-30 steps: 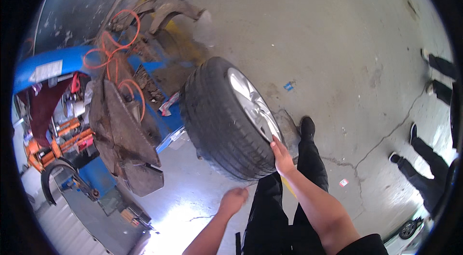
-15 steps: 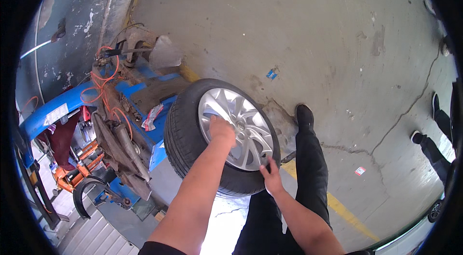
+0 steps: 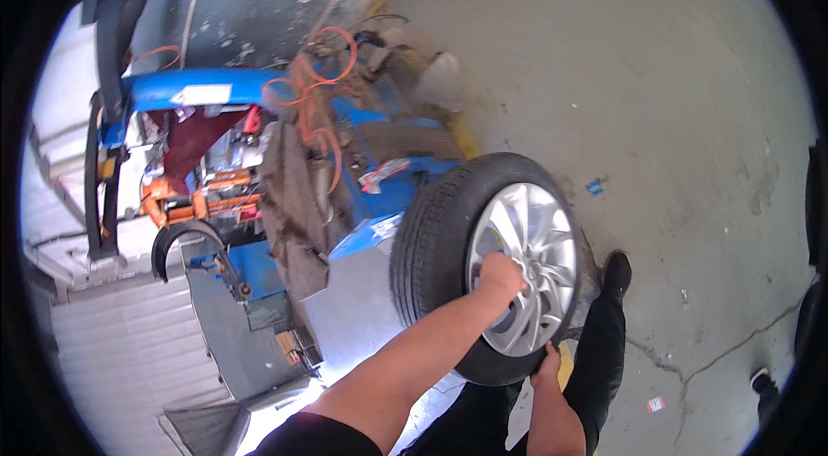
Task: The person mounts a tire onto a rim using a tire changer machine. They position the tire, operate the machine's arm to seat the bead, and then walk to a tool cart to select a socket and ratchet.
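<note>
A car wheel [image 3: 431, 253] stands tilted in front of me, with a black treaded tyre and a silver alloy rim [image 3: 548, 227] of several spokes. My left hand [image 3: 500, 277] reaches across the tyre and is closed around a spoke near the hub; its fingertips are hidden inside the rim. Low on the near right edge of the tyre, my right hand [image 3: 545, 367] is closed against the sidewall, with part of its fingers out of sight. My legs are just behind the wheel, and one black shoe [image 3: 616, 273] is planted to its right.
Left of the wheel is a blue machine [image 3: 405, 167] with dirt on it and a coiled orange hose [image 3: 326, 145]. Beyond are a grey workbench [image 3: 220, 327] and orange-handled tools [image 3: 228, 182]. Small scraps [image 3: 595, 187] lie on the cracked floor. Another person's foot [image 3: 761, 382] shows at far right.
My view has turned left, so the surroundings sit further right. My right hand has gone from hovering, fingers spread, by the rim to the tyre's edge. The left hand stays on the spoke.
</note>
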{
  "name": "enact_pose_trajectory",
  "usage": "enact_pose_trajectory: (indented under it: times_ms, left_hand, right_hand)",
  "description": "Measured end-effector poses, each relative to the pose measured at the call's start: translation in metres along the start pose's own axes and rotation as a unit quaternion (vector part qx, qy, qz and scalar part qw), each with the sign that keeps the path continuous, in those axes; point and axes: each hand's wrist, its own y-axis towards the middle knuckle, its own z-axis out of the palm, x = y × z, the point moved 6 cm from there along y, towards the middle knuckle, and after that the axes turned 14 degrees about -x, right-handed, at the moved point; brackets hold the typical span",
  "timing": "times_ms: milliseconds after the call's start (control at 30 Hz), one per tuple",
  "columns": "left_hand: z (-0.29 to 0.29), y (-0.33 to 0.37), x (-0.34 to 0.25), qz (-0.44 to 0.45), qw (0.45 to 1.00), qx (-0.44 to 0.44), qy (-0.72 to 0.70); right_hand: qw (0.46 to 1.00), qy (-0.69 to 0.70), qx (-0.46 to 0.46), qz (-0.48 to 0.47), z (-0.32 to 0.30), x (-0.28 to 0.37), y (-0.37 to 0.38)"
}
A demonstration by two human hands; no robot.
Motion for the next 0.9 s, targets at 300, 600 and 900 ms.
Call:
enact_pose_trajectory:
  times_ms: [300,600,900]
  left_hand:
    - [-0.154,-0.207,0.047,-0.010,0.962,-0.230,-0.145]
    - [-0.316,-0.487,0.182,-0.031,0.948,-0.237,-0.211]
    - [-0.264,-0.580,0.395,-0.058,0.932,-0.354,-0.054]
  right_hand:
    - [0.985,-0.099,0.104,-0.097,0.002,0.113,-0.138]
    - [0.934,-0.077,0.334,-0.106,0.068,0.101,-0.351]
    - [0.943,-0.008,0.325,-0.067,0.254,-0.087,-0.421]
